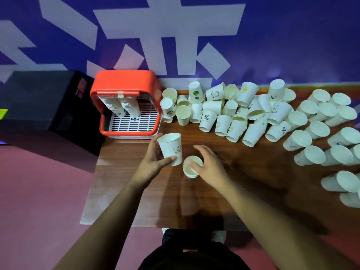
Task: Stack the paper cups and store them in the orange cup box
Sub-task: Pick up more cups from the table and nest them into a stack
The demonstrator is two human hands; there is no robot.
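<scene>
Bare forearms reach over the wooden table: the left hand grips a doodled paper cup, and the right hand pinches a second cup by its rim. Beyond them stands the orange cup box holding cup stacks, with loose cups heaped to its right.

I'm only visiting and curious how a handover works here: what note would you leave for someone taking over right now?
Left hand: grips a doodled cup.
Right hand: fingers curled on the rim of a plain cup standing mouth up on the table.
Orange cup box: at the table's far left corner, with two cup stacks inside.
Done: those two stacks are stored.
Left: nest the two cups in hand, then stack and store the many loose cups piled along the far and right sides of the table.
</scene>
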